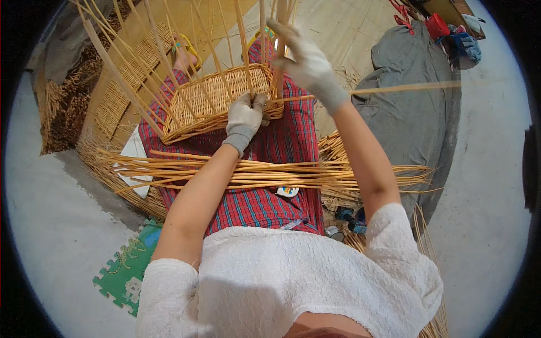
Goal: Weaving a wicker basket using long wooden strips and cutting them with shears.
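A half-woven wicker basket (194, 104) rests across my lap, its long stakes (224, 34) standing up from the rim. My left hand (243, 119), in a pale work glove, is closed on the near side wall, toward the right corner. From beside its fingers a long weaving rod (406, 88) runs off to the right, passing by my right wrist. My right hand (309, 65), gloved too and slightly blurred, is raised by the upright stakes at the right corner. Its fingers are stretched out and the thumb is apart; no grip on the rod shows.
A bundle of loose rods (270, 173) lies across my thighs, with a tape measure (287, 191) just below. Grey cloth (406, 107) covers the floor at right. A woven panel (121, 96) lies at left; a power tool (352, 219) sits near my right elbow.
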### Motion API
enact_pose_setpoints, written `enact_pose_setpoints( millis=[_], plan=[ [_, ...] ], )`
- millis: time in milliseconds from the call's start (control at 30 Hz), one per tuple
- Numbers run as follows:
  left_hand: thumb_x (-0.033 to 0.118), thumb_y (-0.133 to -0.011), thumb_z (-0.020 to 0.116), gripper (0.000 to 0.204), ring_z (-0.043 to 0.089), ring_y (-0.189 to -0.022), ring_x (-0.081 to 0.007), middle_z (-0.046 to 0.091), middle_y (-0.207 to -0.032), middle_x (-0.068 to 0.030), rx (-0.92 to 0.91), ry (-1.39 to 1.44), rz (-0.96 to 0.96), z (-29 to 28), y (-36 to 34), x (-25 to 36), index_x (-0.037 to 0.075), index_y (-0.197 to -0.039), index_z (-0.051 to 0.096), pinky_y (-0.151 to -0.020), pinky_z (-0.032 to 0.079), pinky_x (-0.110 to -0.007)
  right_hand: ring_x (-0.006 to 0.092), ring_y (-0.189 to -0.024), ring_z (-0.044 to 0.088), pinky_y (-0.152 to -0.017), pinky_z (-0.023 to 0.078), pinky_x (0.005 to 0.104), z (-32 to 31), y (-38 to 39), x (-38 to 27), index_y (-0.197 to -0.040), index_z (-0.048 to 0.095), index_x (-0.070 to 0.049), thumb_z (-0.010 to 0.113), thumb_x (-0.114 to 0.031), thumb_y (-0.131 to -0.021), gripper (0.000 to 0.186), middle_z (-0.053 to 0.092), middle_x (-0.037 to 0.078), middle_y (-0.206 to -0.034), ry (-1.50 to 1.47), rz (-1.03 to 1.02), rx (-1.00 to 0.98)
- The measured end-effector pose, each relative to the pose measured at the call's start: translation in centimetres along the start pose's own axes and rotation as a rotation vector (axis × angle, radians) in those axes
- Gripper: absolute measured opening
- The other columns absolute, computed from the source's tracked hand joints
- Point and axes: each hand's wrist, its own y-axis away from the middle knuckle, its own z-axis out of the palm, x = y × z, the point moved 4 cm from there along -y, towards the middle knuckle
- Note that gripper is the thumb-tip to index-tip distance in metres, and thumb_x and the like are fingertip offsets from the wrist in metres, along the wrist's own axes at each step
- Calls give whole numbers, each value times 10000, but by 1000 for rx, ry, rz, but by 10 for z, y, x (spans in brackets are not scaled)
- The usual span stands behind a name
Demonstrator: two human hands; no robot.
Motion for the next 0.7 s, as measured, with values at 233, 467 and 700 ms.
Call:
enact_pose_setpoints(
  millis=[233,467,700],
  plan=[
    [268,-936,604,317,669,-571,-208,678,-745,-133,97,-218,12,-3,8,20,-43,-993,635,-524,545,-348,313,-1047,614,-850,509,358,-12,-6,45,-1184,604,-107,727,-105,-757,445,654,164,-1110,-343,401,-79],
    [214,-929,617,401,679,-664,-234,629,-1105,-158,-82,95,-38,-9,4,9,97,-1286,477,-549,558,-354,311,-924,608,-721,505,455,6,173,-79,-1179,624,-181,685,-178,-777,407,615,135,-954,148,-159,-501],
    [373,-936,528,269,673,-716,-328,678,-852,-147,-273,-1114,566,-38,131,-5,143,-1048,610,-684,547,-437,269,-753,584,-594,501,395,12,238,-124,-1224,617,-293,629,-212,-801,431,521,91,-887,400,0,-587]
  ],
)
